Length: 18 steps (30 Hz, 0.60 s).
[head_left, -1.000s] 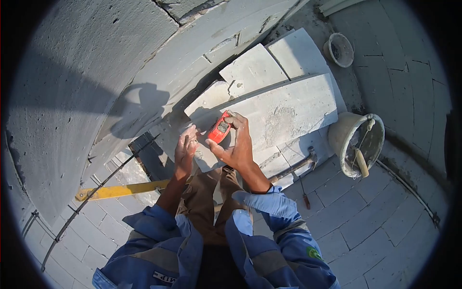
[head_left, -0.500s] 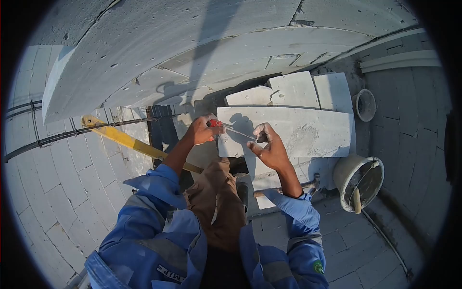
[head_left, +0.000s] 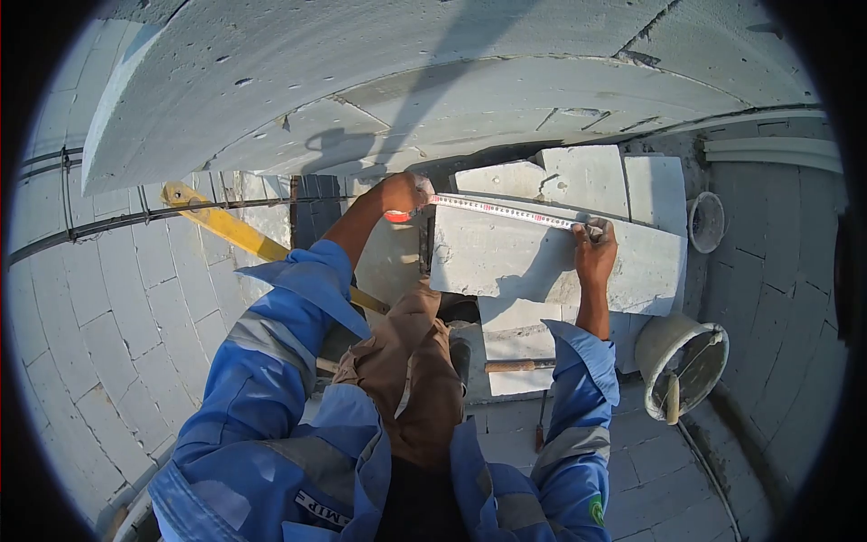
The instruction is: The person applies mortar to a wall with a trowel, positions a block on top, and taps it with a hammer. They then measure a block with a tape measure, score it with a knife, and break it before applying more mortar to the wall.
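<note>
My left hand (head_left: 405, 194) is closed around a tape measure, whose red case (head_left: 396, 217) shows below the fingers. From it the white tape blade (head_left: 506, 211) stretches right across the top of a pale block (head_left: 470, 257), near its far edge. My right hand (head_left: 595, 253) pinches the blade's other end; a small dark thing shows at its fingertips, too small to name. Under this block and behind it are more pale blocks (head_left: 587, 172). A wooden-handled tool (head_left: 521, 366) rests on a lower block by my right forearm, its far end hidden by the sleeve.
A block wall (head_left: 361, 90) rises in front. Steel bars (head_left: 135, 219) and a yellow spirit level (head_left: 235, 231) are at left. A mortar-stained bucket (head_left: 646, 357) with a wooden-handled tool in it stands right; a smaller bucket (head_left: 707, 222) sits beyond.
My hands have moved apart, drawing out the tape blade. The right hand has gone right over the block; the left has moved slightly forward. The view has shifted a little.
</note>
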### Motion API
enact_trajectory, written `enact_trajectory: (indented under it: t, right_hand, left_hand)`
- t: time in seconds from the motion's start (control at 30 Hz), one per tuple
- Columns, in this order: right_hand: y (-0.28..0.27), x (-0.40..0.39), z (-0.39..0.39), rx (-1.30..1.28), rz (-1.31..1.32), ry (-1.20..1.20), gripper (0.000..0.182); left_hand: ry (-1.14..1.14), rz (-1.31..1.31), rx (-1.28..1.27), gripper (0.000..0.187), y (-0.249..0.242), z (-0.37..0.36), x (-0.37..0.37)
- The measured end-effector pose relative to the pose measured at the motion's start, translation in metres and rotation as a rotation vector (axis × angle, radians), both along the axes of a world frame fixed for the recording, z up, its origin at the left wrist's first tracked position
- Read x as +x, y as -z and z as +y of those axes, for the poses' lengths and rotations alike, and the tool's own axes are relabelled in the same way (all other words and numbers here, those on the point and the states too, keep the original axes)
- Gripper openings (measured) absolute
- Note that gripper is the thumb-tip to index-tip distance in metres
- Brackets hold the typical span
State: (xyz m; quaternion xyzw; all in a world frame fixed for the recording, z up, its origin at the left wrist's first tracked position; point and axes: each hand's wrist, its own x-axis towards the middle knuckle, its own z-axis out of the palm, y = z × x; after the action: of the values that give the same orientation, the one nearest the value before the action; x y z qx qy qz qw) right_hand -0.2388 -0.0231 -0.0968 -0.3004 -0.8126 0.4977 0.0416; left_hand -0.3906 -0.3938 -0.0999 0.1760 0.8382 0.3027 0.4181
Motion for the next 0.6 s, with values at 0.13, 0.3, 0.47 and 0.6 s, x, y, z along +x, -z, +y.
enact_trajectory:
  t: [0.13, 0.3, 0.47, 0.6]
  right_hand:
    - [-0.002, 0.000, 0.003, -0.164, -0.047, 0.098, 0.022]
    - [-0.007, 0.002, -0.005, 0.122, -0.057, -0.002, 0.025]
    - [-0.014, 0.010, -0.013, 0.460, 0.031, -0.196, 0.030]
    - [-0.011, 0.010, -0.014, 0.571, -0.045, -0.242, 0.038]
  left_hand:
    - [0.018, -0.100, -0.088, 0.018, -0.011, 0.012, -0.007]
    - [0.104, 0.029, -0.133, 0.018, -0.010, 0.015, -0.005]
    - [0.051, -0.056, -0.116, 0.018, -0.003, 0.013, -0.007]
    - [0.125, -0.030, -0.047, 0.021, 0.003, 0.008, -0.009]
